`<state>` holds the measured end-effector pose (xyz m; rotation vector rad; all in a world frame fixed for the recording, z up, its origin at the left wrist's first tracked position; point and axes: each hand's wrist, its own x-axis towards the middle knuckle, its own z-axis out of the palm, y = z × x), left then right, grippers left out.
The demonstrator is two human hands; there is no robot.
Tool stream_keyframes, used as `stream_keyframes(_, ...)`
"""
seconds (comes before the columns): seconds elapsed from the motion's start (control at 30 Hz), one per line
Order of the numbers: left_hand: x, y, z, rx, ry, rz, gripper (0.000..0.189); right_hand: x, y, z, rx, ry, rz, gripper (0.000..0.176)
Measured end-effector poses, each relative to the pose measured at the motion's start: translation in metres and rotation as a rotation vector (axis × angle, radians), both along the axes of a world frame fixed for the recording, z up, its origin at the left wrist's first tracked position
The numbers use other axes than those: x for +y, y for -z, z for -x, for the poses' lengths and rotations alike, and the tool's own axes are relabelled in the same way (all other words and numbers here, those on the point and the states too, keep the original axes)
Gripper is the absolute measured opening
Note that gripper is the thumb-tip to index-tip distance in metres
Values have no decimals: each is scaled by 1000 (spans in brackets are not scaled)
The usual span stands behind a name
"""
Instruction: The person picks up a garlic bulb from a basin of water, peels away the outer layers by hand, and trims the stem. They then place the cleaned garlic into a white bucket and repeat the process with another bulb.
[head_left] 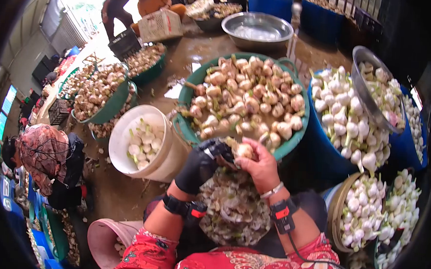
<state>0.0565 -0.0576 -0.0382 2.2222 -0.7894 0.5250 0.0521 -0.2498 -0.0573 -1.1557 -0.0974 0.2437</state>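
My right hand (261, 167), bare with a bracelet at the wrist, pinches a garlic bulb (244, 151) with brownish skin. Against the bulb's other side, my left hand (200, 163) in a black glove has its fingers curled around loose outer skin. Whether those fingers also hold a small tool is hidden. Just beyond both hands stands a green tub (184, 92) full of unpeeled garlic bulbs (255, 105). Below the hands, between my knees, lies a heap of papery garlic peelings (234, 210).
To the left stands a white bucket (120, 157) with trimmed bulbs; a pink bucket (100, 242) sits nearer. Blue tubs (316, 134) of white garlic and a tilted metal bowl (366, 102) are at right. A metal basin (255, 40) lies beyond. A person (46, 156) sits at left.
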Motion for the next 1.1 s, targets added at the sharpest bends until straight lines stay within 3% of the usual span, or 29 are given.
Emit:
stream_keyframes(0.03, 2, 9, -1, 141, 18, 86, 29, 0, -1, 0, -13, -7, 21, 55)
stream_keyframes(0.1, -12, -17, 10, 930, 30, 845, 29, 2, -3, 2, -22, -15, -32, 59)
stream_keyframes(0.3, -15, -4, 2, 1121, 77, 1051, 36, 5, 4, 0, -143, -6, 22, 59)
stream_keyframes(0.4, -10, -1, 3, 1106, 48, 1002, 33, 7, 6, 0, -200, 1, 31, 63)
stream_keyframes(0.5, -8, -10, 9, 1060, -6, 848, 29, 6, 6, 4, -42, -49, -35, 50)
stream_keyframes(0.57, -5, -7, 13, 1008, -34, 703, 27, 5, 9, 4, 216, -131, -323, 38)
stream_keyframes(0.63, -4, -4, 15, 944, -61, 560, 26, 2, 11, 4, 231, -130, -278, 36)
stream_keyframes(0.7, -1, 6, 13, 323, -112, -50, 26, -11, 19, -1, 426, -517, -227, 37)
stream_keyframes(0.77, -5, 22, 15, 338, -51, 72, 29, -9, 18, 2, 581, -575, -193, 39)
stream_keyframes(0.9, -6, 6, 16, 349, -42, 10, 37, -9, 13, 5, 723, -682, -343, 44)
stream_keyframes(1.1, -8, 11, 21, 453, 6, 164, 40, -8, 26, 10, 754, -902, -457, 46)
